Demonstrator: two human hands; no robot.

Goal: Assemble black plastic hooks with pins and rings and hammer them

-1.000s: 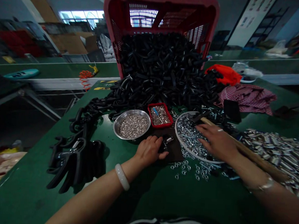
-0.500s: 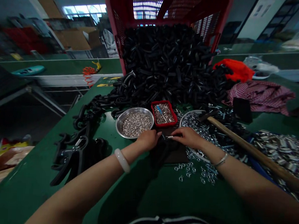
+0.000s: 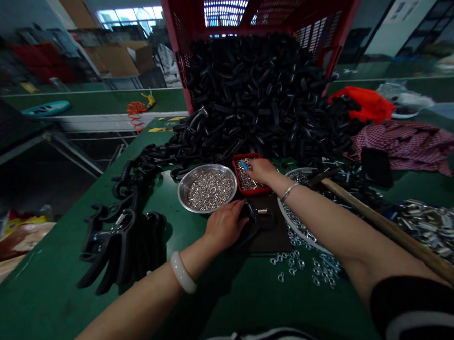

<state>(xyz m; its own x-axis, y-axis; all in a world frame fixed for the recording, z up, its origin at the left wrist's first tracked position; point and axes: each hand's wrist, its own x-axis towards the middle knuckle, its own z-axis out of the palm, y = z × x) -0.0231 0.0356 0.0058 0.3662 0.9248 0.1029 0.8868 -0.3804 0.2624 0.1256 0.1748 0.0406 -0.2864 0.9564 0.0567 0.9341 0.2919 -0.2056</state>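
My left hand (image 3: 226, 225) is closed on a black spring clamp (image 3: 253, 217) lying on a dark mat (image 3: 278, 238). A shiny coil spring (image 3: 263, 211) shows on the clamp's right side. My right hand (image 3: 262, 171) reaches into a red tray (image 3: 258, 191) of small metal pins, its fingers pinched together beside a blue-handled tool (image 3: 244, 165). What those fingertips hold, if anything, is hidden. Just left of the tray stands a metal bowl (image 3: 182, 195) full of small metal pieces.
Black clamp parts (image 3: 254, 85) spill from a large red crate (image 3: 176, 45). Assembled clamps (image 3: 120, 235) stand at left. At right are a bowl (image 3: 288, 221) of metal fittings, a wooden-handled hammer (image 3: 365, 213), loose rings (image 3: 292, 262), metal sleeves (image 3: 430, 221) and a checked cloth (image 3: 407, 141).
My right hand has left the spring at the clamp and moved up into the red tray. The spring now sits on the clamp; my left hand stays there, its fingers shifted.
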